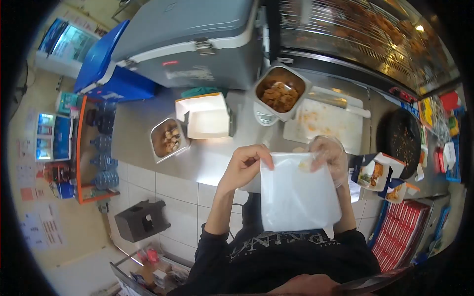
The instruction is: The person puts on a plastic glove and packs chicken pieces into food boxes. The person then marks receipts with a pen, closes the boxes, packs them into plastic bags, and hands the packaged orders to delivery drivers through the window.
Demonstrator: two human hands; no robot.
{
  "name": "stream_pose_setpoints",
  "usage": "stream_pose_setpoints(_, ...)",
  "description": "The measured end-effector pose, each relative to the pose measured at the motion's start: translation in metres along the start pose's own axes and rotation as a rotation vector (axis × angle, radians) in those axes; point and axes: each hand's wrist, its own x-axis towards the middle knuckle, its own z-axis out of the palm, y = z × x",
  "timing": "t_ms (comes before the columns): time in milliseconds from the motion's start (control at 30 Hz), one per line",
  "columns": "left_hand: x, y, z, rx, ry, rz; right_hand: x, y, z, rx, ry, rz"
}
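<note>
A white, slightly translucent bag (300,197) hangs in front of my chest from both hands. My left hand (249,165), bare, pinches its upper left corner. At the upper right corner, my right hand (328,157), in a clear plastic glove, has closed its fingers on the edge. Beyond the hands, a white cutting board (321,129) with crumbs holds a knife (345,104). A steel pan of fried pieces (281,93) rests on a small digital scale (265,117). Left of these stand an open carton (210,121) and a steel pan of small pieces (169,140).
Large grey (197,54) and blue coolers (111,74) line the back of the steel counter (136,133). A glass display cabinet (355,39) with fried food stands at the back right. Filled food boxes (377,172) and a dark round pan (402,143) are on the right.
</note>
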Motion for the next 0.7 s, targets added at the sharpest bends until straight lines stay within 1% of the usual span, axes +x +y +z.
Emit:
stream_pose_setpoints(33,-0.005,0.002,-0.012,0.001,0.018,0.007,0.01,0.012,0.008,0.008,-0.053,-0.146)
stream_pose_setpoints(100,-0.015,0.004,-0.035,-0.08,0.077,0.039,0.029,0.011,0.028,0.003,-0.062,-0.116)
stream_pose_setpoints(133,-0.019,0.005,-0.048,-0.077,0.08,0.038,0.038,0.011,0.039,-0.01,-0.052,-0.086)
stream_pose_setpoints(167,-0.024,0.007,-0.062,-0.076,0.136,0.012,0.049,0.011,0.052,-0.006,-0.046,-0.084)
stream_pose_setpoints(200,-0.025,0.011,-0.08,-0.075,0.187,-0.004,0.064,0.012,0.061,-0.029,-0.081,-0.093)
stream_pose_setpoints(233,-0.028,0.016,-0.096,-0.083,0.185,0.0,0.077,0.013,0.072,-0.056,-0.125,-0.094)
stream_pose_setpoints(300,-0.033,0.028,-0.125,-0.192,0.247,-0.236,0.103,0.025,0.095,-0.053,-0.155,-0.101)
stream_pose_setpoints(333,-0.036,0.033,-0.136,-0.208,0.251,-0.233,0.112,0.032,0.106,-0.038,-0.181,-0.108)
stream_pose_setpoints(400,-0.042,0.042,-0.157,-0.604,0.251,-0.451,0.124,0.048,0.129,-0.018,-0.16,-0.082)
stream_pose_setpoints(433,-0.052,0.024,-0.164,-0.288,0.291,-0.36,0.127,0.054,0.14,0.007,-0.126,-0.062)
stream_pose_setpoints(467,-0.053,0.024,-0.172,-0.293,0.286,-0.374,0.129,0.059,0.148,0.008,-0.118,-0.049)
stream_pose_setpoints(533,-0.055,0.027,-0.189,0.167,0.508,-0.339,0.129,0.065,0.16,-0.1,-0.095,0.081)
stream_pose_setpoints(567,-0.059,0.02,-0.2,0.251,0.573,-0.264,0.13,0.062,0.168,-0.102,-0.081,0.088)
stream_pose_setpoints(600,-0.061,0.025,-0.207,0.25,0.565,-0.26,0.132,0.052,0.174,-0.15,0.013,0.12)
stream_pose_setpoints(633,-0.06,0.034,-0.213,0.333,0.505,-0.249,0.139,0.04,0.172,-0.203,0.09,0.141)
stream_pose_setpoints(667,-0.061,0.044,-0.215,0.412,0.451,-0.25,0.152,0.03,0.184,-0.299,0.088,0.148)
stream_pose_setpoints(700,-0.057,0.06,-0.219,0.651,0.24,-0.418,0.166,0.021,0.196,-0.395,0.085,0.155)
